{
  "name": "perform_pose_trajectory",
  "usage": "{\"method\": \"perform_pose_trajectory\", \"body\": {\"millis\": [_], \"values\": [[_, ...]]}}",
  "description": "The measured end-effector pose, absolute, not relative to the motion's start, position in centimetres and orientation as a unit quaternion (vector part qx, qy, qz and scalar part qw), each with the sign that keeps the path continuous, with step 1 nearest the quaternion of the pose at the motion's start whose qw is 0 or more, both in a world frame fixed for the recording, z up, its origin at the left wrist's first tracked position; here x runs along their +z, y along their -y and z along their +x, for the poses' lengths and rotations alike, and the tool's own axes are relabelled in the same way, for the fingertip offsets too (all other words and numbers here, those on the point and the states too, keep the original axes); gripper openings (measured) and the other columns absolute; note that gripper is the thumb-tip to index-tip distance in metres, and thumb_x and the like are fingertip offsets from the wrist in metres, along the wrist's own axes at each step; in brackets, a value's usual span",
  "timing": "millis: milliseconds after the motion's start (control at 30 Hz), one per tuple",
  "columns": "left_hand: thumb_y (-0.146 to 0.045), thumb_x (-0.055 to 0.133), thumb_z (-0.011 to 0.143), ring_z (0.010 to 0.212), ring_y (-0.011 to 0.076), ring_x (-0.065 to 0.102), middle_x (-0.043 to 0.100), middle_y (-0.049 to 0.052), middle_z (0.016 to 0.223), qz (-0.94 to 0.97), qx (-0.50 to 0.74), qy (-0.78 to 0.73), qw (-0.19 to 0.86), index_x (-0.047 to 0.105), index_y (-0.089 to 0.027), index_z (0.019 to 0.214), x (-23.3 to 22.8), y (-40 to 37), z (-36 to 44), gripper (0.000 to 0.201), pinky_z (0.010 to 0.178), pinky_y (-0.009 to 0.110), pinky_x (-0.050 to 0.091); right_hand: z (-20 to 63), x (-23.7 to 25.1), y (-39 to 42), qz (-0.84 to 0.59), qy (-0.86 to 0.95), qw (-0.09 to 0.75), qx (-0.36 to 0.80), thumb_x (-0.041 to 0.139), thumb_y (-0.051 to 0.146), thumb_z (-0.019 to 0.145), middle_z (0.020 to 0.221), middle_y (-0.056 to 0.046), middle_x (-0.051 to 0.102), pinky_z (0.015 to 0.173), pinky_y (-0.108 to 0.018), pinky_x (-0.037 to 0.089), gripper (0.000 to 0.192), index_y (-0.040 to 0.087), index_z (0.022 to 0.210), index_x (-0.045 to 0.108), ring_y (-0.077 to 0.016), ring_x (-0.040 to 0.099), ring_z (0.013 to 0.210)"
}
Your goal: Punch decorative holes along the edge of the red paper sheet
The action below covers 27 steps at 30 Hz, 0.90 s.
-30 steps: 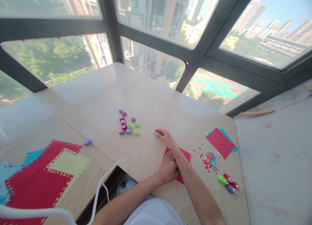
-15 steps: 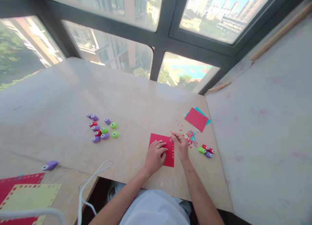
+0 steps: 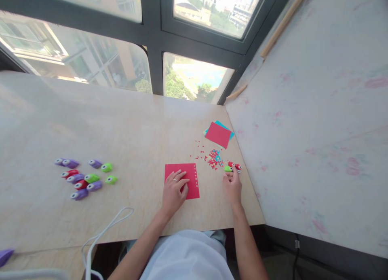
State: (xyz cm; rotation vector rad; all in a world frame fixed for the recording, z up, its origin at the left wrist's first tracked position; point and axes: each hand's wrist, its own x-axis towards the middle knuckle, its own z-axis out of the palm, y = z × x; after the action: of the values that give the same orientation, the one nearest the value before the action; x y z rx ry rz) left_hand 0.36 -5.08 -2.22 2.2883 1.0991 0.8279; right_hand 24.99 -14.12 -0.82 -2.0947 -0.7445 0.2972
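1. My left hand (image 3: 173, 189) lies flat on the red paper square (image 3: 182, 181), fingers spread and pressing down, probably to keep the sheet from sliding on the table (image 3: 127, 130).
2. A row of small punched holes runs along the sheet's right edge, the side that faces my other hand.
3. My right hand (image 3: 233, 187) is just right of the sheet, fingertips (image 3: 230, 175) on the small cluster of paper punches (image 3: 233, 167), one green and the red ones beside it. Fingers look curled around them, but I cannot tell whether they have closed on one.
4. That cluster sits near the table's right edge, close to the scrap, likely kept within reach.
5. Just beyond, a scatter of red and blue punched bits (image 3: 214, 158) lies on the table.
6. Further back, a second red sheet (image 3: 217, 134) lies on top of a blue sheet (image 3: 228, 131), apart from the one I hold.
7. Well off to the left, a group of purple, green and red punches (image 3: 86, 178), untouched.
8. Far side: window (image 3: 194, 73).
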Motion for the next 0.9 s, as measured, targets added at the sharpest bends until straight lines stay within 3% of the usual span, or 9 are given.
{"method": "perform_pose_trajectory", "body": {"millis": [133,300,533,733,900], "values": [[-0.018,0.057,0.086,0.126,0.021,0.056,0.066,0.0,0.126,0.839,0.295,-0.395,0.23,0.073,-0.026,0.096,-2.2,5.1,0.3,0.02,0.112,0.051,0.049,26.3,0.3,12.6,-0.876,0.334,0.332,0.11,0.05,0.042,0.079,0.078,-0.007,0.067,0.074,-0.035,0.045,0.067,0.008,0.136,0.055,-0.024,0.061,0.073],[-0.019,0.056,0.087,0.125,0.0204,0.056,0.066,0.003,0.125,0.842,0.305,-0.387,0.22,0.074,-0.024,0.096,-2.2,5.2,0.2,0.02,0.112,0.05,0.049,27.1,0.8,12.3,-0.904,0.35,0.237,0.067,0.047,0.038,0.082,0.079,-0.008,0.066,0.069,-0.033,0.04,0.051,0.017,0.125,0.066,-0.0244,0.059,0.074],[-0.019,0.055,0.088,0.126,0.0207,0.055,0.066,0.003,0.125,0.836,0.302,-0.387,0.244,0.073,-0.024,0.097,-2.1,5.3,0.2,0.021,0.114,0.052,0.046,26.8,0.6,14.0,-0.88,0.407,0.244,-0.02,0.045,0.044,0.085,0.101,-0.014,0.06,0.069,-0.036,0.043,0.045,0.017,0.11,0.071,-0.0231,0.056,0.075],[-0.018,0.056,0.087,0.128,0.0206,0.054,0.065,0.001,0.127,0.837,0.287,-0.391,0.255,0.073,-0.026,0.098,-1.9,5.4,0.2,0.021,0.115,0.052,0.045,27.1,0.5,14.4,-0.856,0.453,0.249,0.028,0.048,0.043,0.088,0.096,-0.013,0.061,0.082,-0.04,0.046,0.035,0.017,0.083,0.071,-0.0256,0.058,0.086],[-0.019,0.057,0.087,0.128,0.0207,0.054,0.065,0.001,0.127,0.84,0.284,-0.391,0.248,0.073,-0.025,0.098,-1.9,5.3,0.2,0.02,0.114,0.052,0.046,26.8,0.6,14.8,-0.806,0.509,0.296,0.068,0.056,0.041,0.085,0.1,-0.014,0.062,0.093,-0.045,0.047,0.032,0.014,0.095,0.07,-0.0273,0.059,0.096]]}}
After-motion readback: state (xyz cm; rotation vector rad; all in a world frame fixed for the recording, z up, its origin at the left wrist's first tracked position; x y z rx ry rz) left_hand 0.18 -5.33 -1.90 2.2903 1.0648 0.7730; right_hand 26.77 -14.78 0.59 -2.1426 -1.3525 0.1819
